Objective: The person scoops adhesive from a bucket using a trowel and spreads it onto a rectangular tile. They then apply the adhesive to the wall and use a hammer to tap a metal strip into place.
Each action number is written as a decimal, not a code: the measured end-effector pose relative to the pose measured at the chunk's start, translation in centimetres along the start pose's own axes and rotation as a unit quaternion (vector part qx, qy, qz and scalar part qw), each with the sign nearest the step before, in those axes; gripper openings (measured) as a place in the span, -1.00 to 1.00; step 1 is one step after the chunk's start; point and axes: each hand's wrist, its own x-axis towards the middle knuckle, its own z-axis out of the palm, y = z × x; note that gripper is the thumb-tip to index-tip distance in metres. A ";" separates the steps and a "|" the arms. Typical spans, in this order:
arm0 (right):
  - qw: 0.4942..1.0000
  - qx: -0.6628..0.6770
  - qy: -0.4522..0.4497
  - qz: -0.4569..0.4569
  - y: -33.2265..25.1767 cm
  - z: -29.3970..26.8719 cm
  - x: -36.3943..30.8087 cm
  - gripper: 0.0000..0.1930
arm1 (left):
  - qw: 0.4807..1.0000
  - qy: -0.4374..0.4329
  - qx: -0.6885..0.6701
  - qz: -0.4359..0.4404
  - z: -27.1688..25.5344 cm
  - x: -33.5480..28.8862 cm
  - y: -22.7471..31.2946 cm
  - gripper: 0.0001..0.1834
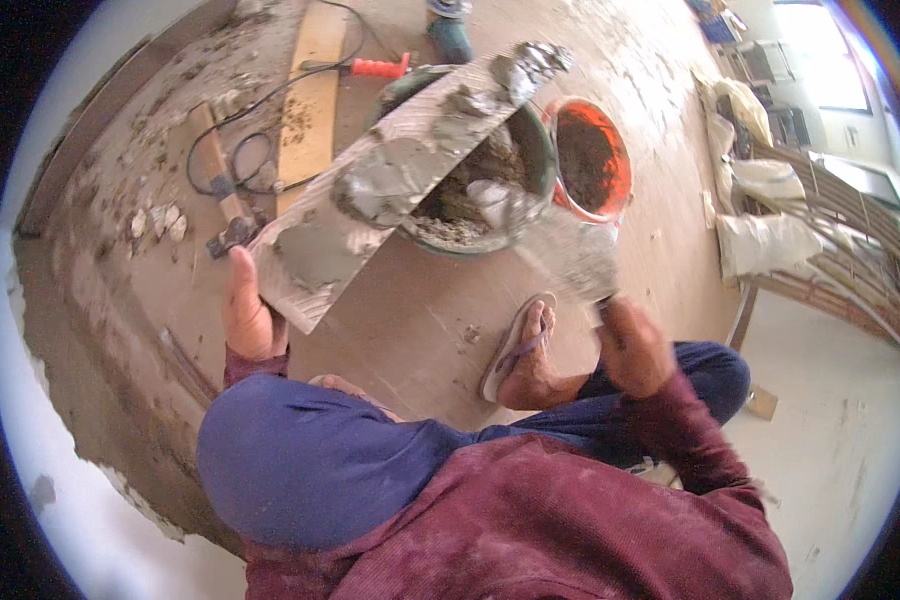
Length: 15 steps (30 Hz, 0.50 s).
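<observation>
My left hand [250, 310] grips the near end of a long narrow tile [290, 287], thumb up along its edge and fingers mostly hidden beneath. The tile slants up and away to the right, its ribbed face upward. Grey mortar [385, 185] lies on it in a thick lump midway, with more heaped at the far end. In my right hand [635, 345] is a trowel [570, 258], blurred, its mortar-smeared blade pointing at a dark round tub [547, 165]. Part of this tub and its mortar [460, 228] is hidden under the tile.
An orange bucket [622, 165] of mortar stands right of the tub. To the left lie a hammer [225, 200], a wooden board [305, 135], a cable and a tool with a red grip [380, 68]. White sacks [765, 245] and metal frames [855, 215] line the right side.
</observation>
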 end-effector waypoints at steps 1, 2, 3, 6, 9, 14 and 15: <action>0.999 -0.017 -0.020 0.040 0.7 -2.7 0.3 -0.67 | 1.000 -0.001 0.017 -0.005 -1.1 0.3 -0.7 -0.39; 0.996 -0.029 -0.034 0.083 1.7 -5.3 0.9 -0.67 | 0.999 0.010 0.025 -0.017 -1.5 0.3 -0.8 -0.38; 0.995 -0.065 -0.010 0.076 2.6 -7.9 1.8 -0.68 | 0.999 0.016 0.029 -0.028 -1.7 0.3 -1.1 -0.37; 0.982 -0.175 -0.034 0.062 7.6 -12.3 6.4 -0.72 | 0.996 0.054 0.069 -0.022 -3.0 -0.1 -1.2 -0.30; 0.970 -0.197 -0.145 0.006 14.6 -12.2 10.9 -0.76 | 0.990 0.105 0.090 -0.030 -2.2 -0.1 -2.5 -0.23; 0.821 -0.388 -0.403 -0.113 20.9 -6.0 18.5 -0.78 | 0.989 0.124 0.060 -0.053 -2.7 -0.7 -3.1 -0.20; 0.844 -0.360 -0.390 -0.078 19.7 -5.6 19.5 -0.78 | 0.987 0.137 0.070 -0.052 -2.7 -1.3 -2.7 -0.21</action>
